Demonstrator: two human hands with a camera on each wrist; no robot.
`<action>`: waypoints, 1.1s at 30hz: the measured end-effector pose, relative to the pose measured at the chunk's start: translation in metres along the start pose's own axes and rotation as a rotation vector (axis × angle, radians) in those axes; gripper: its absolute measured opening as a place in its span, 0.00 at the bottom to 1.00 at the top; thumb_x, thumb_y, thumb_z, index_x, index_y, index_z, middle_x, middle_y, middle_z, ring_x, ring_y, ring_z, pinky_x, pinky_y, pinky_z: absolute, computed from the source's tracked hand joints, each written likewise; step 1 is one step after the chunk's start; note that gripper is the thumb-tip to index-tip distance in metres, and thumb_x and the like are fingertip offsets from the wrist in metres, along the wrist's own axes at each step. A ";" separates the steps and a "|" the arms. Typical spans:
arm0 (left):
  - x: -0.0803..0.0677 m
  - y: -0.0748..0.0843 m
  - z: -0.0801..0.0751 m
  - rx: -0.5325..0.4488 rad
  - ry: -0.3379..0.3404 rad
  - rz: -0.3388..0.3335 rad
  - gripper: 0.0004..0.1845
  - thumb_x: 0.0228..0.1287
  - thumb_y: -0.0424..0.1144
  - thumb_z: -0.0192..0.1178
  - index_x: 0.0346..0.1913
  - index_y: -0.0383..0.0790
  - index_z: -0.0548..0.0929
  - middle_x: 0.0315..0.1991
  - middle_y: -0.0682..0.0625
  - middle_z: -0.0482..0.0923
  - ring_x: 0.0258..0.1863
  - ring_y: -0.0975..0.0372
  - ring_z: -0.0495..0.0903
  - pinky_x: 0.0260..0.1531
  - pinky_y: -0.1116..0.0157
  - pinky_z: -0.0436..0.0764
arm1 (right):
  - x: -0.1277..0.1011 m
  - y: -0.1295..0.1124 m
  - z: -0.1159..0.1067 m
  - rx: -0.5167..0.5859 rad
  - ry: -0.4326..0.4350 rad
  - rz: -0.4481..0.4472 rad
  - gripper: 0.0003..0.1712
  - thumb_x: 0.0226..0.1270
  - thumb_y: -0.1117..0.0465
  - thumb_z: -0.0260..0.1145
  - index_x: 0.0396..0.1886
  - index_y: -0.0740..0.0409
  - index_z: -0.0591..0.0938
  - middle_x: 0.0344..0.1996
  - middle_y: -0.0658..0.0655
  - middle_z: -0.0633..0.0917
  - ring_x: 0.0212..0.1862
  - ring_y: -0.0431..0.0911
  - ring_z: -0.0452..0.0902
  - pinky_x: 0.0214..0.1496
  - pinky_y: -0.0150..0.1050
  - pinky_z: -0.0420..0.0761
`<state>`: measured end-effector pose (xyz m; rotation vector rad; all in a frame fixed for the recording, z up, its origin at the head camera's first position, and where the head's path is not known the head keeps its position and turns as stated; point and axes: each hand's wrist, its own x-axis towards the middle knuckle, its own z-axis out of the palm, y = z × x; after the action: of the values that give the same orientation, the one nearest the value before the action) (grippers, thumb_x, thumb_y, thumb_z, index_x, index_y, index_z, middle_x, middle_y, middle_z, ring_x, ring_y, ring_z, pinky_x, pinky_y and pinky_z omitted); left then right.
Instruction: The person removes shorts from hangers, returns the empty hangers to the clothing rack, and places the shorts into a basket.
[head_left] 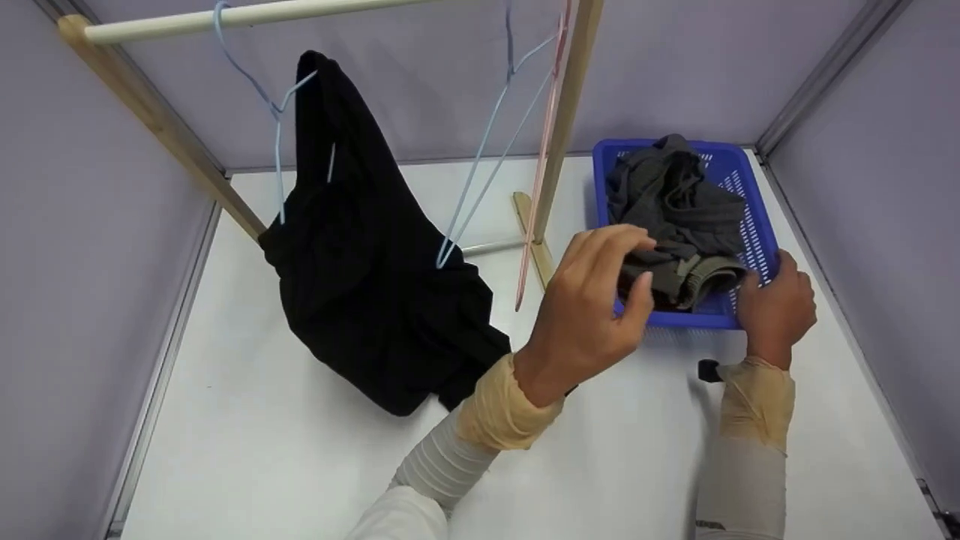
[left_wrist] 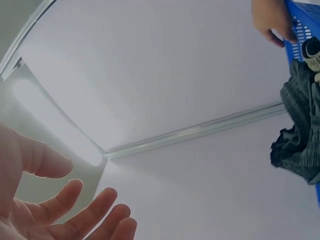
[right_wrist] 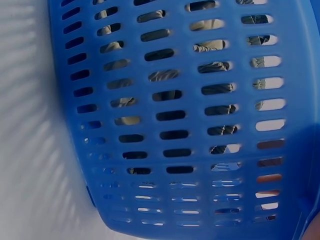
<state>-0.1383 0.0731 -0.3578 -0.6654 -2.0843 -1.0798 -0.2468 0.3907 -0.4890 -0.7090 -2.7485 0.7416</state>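
A blue plastic basket [head_left: 765, 225] with slotted sides stands at the back right of the white table. Dark grey clothes [head_left: 675, 195] lie bunched inside it, along with an olive piece that has a ribbed band [head_left: 712, 274]. My right hand [head_left: 776, 307] grips the basket's near right corner, fingers over the rim. In the right wrist view the basket's slotted wall [right_wrist: 165, 110] fills most of the picture. My left hand [head_left: 589, 300] is raised in front of the basket's near left side, fingers loosely bent and apart from the thumb, holding nothing.
A wooden rack with a white top rail [head_left: 255, 13] stands to the left. Black trousers [head_left: 375, 300] hang there on a light blue hanger [head_left: 277, 112]. Another blue hanger [head_left: 480, 165] and a pink hanger [head_left: 544, 172] hang bare beside the rack's right post [head_left: 570, 112]. Pale walls enclose the table.
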 end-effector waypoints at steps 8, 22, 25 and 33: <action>-0.023 0.000 -0.045 -0.030 0.200 0.104 0.12 0.66 0.30 0.64 0.52 0.34 0.83 0.54 0.41 0.87 0.56 0.53 0.85 0.61 0.62 0.83 | 0.000 0.009 -0.007 0.007 -0.006 0.031 0.34 0.82 0.52 0.51 0.84 0.52 0.65 0.71 0.73 0.77 0.71 0.72 0.74 0.71 0.74 0.71; -0.048 -0.029 -0.094 0.041 0.468 -0.033 0.10 0.63 0.27 0.63 0.47 0.31 0.84 0.50 0.40 0.88 0.53 0.51 0.85 0.58 0.59 0.84 | 0.009 0.012 -0.006 0.010 -0.002 0.011 0.35 0.81 0.51 0.51 0.83 0.54 0.66 0.70 0.75 0.78 0.69 0.73 0.75 0.69 0.73 0.72; -0.052 -0.039 -0.105 0.078 0.535 -0.067 0.10 0.62 0.26 0.64 0.46 0.30 0.84 0.50 0.39 0.88 0.54 0.51 0.85 0.60 0.61 0.83 | 0.010 0.009 -0.005 0.010 -0.010 -0.003 0.35 0.81 0.51 0.51 0.83 0.54 0.66 0.70 0.75 0.78 0.69 0.74 0.75 0.69 0.73 0.72; -0.055 -0.058 -0.142 0.246 0.702 -0.185 0.07 0.64 0.25 0.64 0.44 0.30 0.86 0.49 0.38 0.88 0.53 0.49 0.84 0.63 0.61 0.80 | 0.014 0.006 -0.008 0.029 -0.010 -0.028 0.35 0.80 0.52 0.52 0.82 0.57 0.67 0.69 0.77 0.79 0.68 0.75 0.76 0.68 0.74 0.73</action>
<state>-0.0955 -0.0836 -0.3691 0.0430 -1.6296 -0.9511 -0.2543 0.4058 -0.4840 -0.6613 -2.7445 0.7799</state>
